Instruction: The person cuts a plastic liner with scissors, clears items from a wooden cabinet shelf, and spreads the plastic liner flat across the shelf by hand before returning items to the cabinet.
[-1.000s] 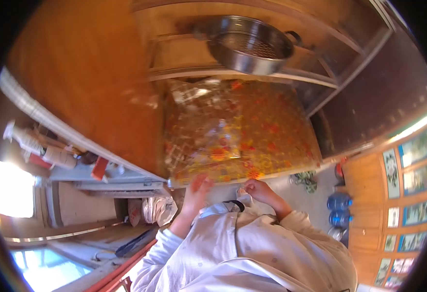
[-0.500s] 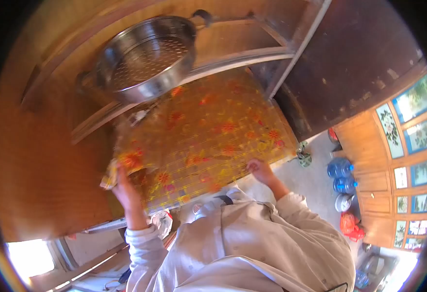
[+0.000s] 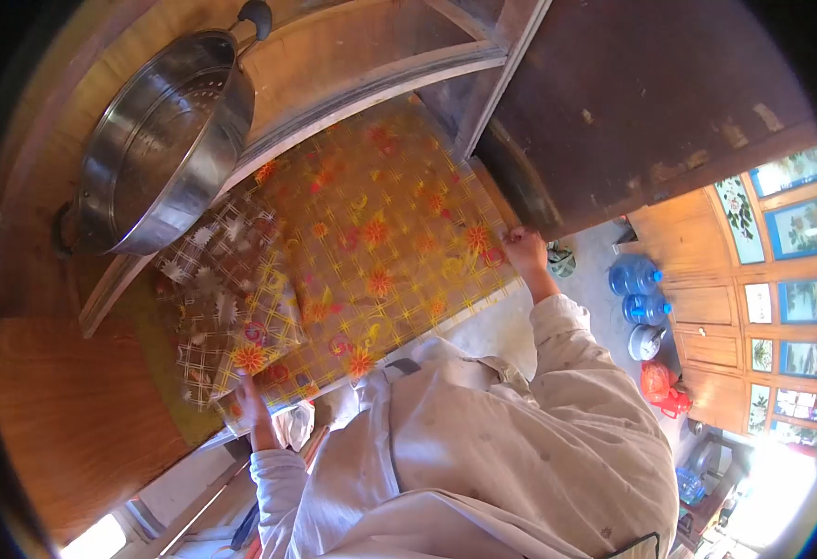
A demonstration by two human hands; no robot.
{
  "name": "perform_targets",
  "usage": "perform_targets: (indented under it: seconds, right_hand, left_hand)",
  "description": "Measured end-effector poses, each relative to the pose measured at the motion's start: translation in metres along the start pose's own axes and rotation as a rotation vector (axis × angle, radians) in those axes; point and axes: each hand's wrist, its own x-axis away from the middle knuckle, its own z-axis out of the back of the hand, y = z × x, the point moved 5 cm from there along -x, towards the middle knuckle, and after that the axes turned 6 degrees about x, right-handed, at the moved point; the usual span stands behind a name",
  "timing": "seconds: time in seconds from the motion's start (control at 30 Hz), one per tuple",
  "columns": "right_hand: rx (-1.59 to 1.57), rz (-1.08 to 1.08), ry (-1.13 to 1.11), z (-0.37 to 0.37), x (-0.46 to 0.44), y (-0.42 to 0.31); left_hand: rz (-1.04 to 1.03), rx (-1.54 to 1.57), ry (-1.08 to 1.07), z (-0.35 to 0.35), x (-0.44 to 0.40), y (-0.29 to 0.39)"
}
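Note:
A thin plastic tablecloth [image 3: 408, 252] with orange flowers and yellow lines covers the surface before me. Its left part is folded over, and a paler side with whitish flower shapes [image 3: 222, 270] shows there. My left hand [image 3: 256, 415] is closed on the cloth at the front left, thumb on top and the other fingers mostly hidden. At the far right end of the cloth, my right hand [image 3: 527, 252] has its fingers curled round the edge near the corner.
A steel steamer pot [image 3: 171, 149] with a holed base and dark handles stands on the wooden ledge at upper left. A dark panel [image 3: 651, 102] rises at right. Blue water jugs [image 3: 634, 275], a red bag [image 3: 658, 380] and wooden cabinets [image 3: 707, 321] lie beyond.
My right hand has moved right, from the cloth's front edge to its right end. My left hand has come nearer the front, and the cloth's left part now lies folded. The view has shifted.

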Motion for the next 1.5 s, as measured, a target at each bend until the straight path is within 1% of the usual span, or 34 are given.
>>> perform_targets:
  seconds: [0.03, 0.07, 0.1, 0.17, 0.2, 0.27, 0.33, 0.37, 0.47, 0.5, 0.6, 0.63, 0.7, 0.73, 0.8, 0.83, 0.87, 0.93, 0.97, 1.07, 1.1, 1.2, 1.3, 1.37, 1.4, 1.47, 1.5]
  right_hand:
    - [-0.016, 0.032, 0.027, -0.003, -0.003, 0.001]
    - [-0.033, 0.064, 0.055, -0.003, -0.005, -0.002]
    - [-0.069, 0.043, 0.067, -0.002, -0.007, -0.003]
    - [-0.139, -0.005, 0.085, 0.005, -0.006, -0.010]
    - [-0.136, 0.020, 0.142, 0.000, -0.010, -0.011]
    - [-0.132, 0.069, 0.254, -0.014, -0.025, -0.014]
    - [-0.131, -0.013, 0.175, -0.020, -0.036, -0.018]
    - [-0.131, -0.051, 0.138, -0.021, -0.043, -0.023]
    - [-0.249, -0.026, 0.055, -0.020, -0.057, -0.035]
    - [-0.204, 0.030, -0.005, -0.021, -0.067, -0.040]
    - [-0.041, 0.162, -0.171, -0.019, -0.094, -0.064]
    - [0.029, 0.180, -0.217, -0.008, -0.097, -0.079]
    - [-0.010, 0.245, -0.269, -0.014, -0.109, -0.091]
    - [-0.122, 0.291, -0.274, -0.029, -0.117, -0.091]
    - [-0.225, 0.393, -0.130, -0.022, -0.115, -0.108]
    - [-0.214, 0.445, 0.014, 0.006, -0.093, -0.135]
    - [-0.202, 0.495, 0.157, 0.030, -0.080, -0.153]
    - [-0.157, 0.446, 0.182, 0.045, -0.078, -0.154]
    - [-0.133, 0.413, 0.192, 0.047, -0.072, -0.149]
    - [0.108, 0.144, -0.007, 0.009, -0.083, -0.108]
    - [0.021, 0.125, 0.024, 0.007, -0.080, -0.100]
    - [0.030, 0.149, -0.103, -0.012, -0.084, -0.070]
    - [-0.083, 0.062, -0.188, -0.019, -0.062, -0.041]
    - [-0.072, 0.089, -0.101, -0.023, -0.062, -0.036]
    - [-0.067, 0.101, -0.058, -0.025, -0.062, -0.034]
    - [-0.184, 0.037, 0.003, -0.008, -0.052, -0.054]
    - [-0.243, 0.005, 0.037, -0.002, -0.050, -0.063]
  left_hand:
    - [-0.100, -0.106, -0.145, -0.012, 0.005, 0.001]
    - [-0.197, -0.531, -0.196, -0.023, 0.016, 0.013]
    - [-0.323, -0.948, -0.214, -0.034, 0.027, 0.024]
    - [-0.316, -0.998, -0.146, -0.056, 0.034, 0.034]
    - [-0.311, -1.027, -0.115, -0.059, 0.036, 0.035]
    - [-0.379, -1.026, -0.007, -0.061, 0.032, 0.025]
    - [-0.346, -0.979, 0.003, -0.067, 0.030, 0.031]
    - [-0.257, -0.952, -0.035, -0.069, 0.030, 0.034]
    - [-0.302, -0.968, 0.101, -0.065, 0.032, 0.031]
    - [-0.292, -0.929, 0.096, -0.065, 0.033, 0.031]
    - [-0.395, -0.935, 0.179, -0.065, 0.037, 0.031]
    - [-0.404, -0.918, 0.204, -0.062, 0.034, 0.021]
    - [-0.424, -0.884, 0.254, -0.055, 0.023, -0.002]
    - [-0.373, -0.844, 0.218, -0.056, 0.023, 0.005]
    - [-0.273, -0.763, 0.144, -0.063, 0.030, 0.028]
    - [-0.221, -0.428, 0.014, -0.064, 0.022, 0.007]
    - [-0.244, -0.571, -0.008, -0.070, 0.023, 0.016]
    - [-0.281, -0.860, -0.056, -0.093, 0.034, 0.039]
    - [-0.431, -0.882, -0.005, -0.099, 0.036, 0.042]
    - [-0.556, -0.921, 0.108, -0.106, 0.035, 0.044]
    - [-0.531, -0.916, 0.089, -0.107, 0.034, 0.042]
    - [-0.431, -0.942, 0.029, -0.104, 0.032, 0.034]
    - [-0.311, -0.991, -0.023, -0.106, 0.030, 0.035]
    - [-0.248, -0.969, -0.060, -0.115, 0.039, 0.054]
    - [-0.300, -0.965, -0.028, -0.119, 0.041, 0.046]
    - [-0.407, -0.958, 0.032, -0.122, 0.047, 0.016]
    - [-0.541, -0.908, -0.014, -0.131, 0.063, 0.026]
